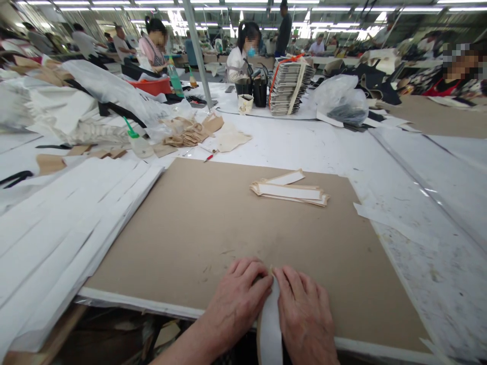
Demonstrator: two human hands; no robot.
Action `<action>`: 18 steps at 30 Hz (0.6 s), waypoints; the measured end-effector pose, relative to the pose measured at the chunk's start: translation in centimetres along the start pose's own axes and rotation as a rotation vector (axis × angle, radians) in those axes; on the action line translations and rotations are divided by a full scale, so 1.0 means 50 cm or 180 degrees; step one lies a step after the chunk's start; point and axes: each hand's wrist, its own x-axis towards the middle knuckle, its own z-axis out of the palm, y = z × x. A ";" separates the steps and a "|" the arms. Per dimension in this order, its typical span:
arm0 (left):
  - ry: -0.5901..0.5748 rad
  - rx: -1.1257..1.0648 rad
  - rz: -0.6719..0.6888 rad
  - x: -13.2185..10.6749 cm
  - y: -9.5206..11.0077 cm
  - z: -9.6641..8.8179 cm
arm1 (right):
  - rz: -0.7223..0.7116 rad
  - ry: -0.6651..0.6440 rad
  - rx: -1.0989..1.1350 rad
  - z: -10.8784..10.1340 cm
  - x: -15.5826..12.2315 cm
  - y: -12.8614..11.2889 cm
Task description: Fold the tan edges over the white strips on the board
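Lit workroom tubes (266, 9) shone over a brown board (182, 228)

Well beyond the board, several people sat or stood at work, one wearing a blue mask (251, 52). The board lay on a white surface (281, 147). Across its near edge, right of the edge's middle, a tan-edged white strip (271, 319) ran toward the wearer and out of view. At the strip's far end, on the board, the left hand (243, 291) and right hand (306, 312) nearly met, fingers bent and narrowed, holding the strip between them from either side.

On the board's far half, right of its middle, a small pile of similar strips (291, 191) lay with one askew. Long white sheets (83, 218) overlapped along the board's left side. Just past its far edge lay a small red-handled tool (210, 156), its kind too small to tell. Beyond its far left corner were a green-tipped bottle (140, 145) and crumpled tan pieces (192, 132); well beyond its far edge stood a strapped stack (285, 88).
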 end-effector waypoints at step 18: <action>-0.0239 -0.0110 -0.0135 -0.006 0.000 0.004 | -0.0068 0.0171 0.0767 0.006 -0.017 0.022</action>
